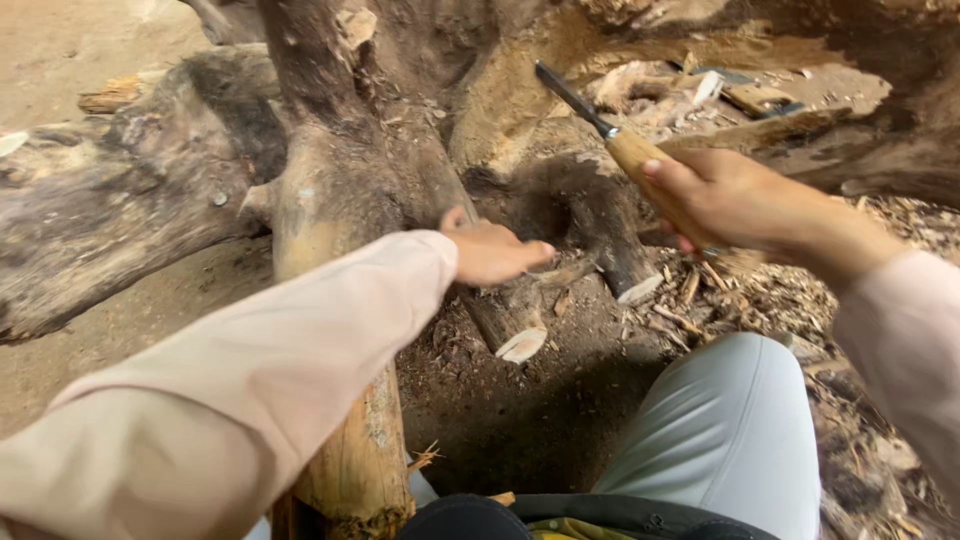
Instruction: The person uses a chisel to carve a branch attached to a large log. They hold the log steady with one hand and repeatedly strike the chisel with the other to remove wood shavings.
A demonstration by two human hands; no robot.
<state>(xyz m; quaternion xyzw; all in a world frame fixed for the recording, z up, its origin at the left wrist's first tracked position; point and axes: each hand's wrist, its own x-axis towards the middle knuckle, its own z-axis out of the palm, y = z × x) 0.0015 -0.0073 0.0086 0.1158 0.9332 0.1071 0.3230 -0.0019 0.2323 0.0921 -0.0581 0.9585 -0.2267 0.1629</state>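
Head view. A wooden-handled chisel is gripped in the right hand, the fingers being wrapped fully round the pale handle. Its long axis is set diagonally, with the dark metal blade pointed up and to the left toward the hollowed tree stump. The left hand is laid on a cut root below the blade, fingers extended and held together, nothing being grasped. Wood chips are scattered over the ground beneath the right hand.

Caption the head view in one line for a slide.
Right hand grips a wooden-handled chisel while left hand rests on a large tree root.
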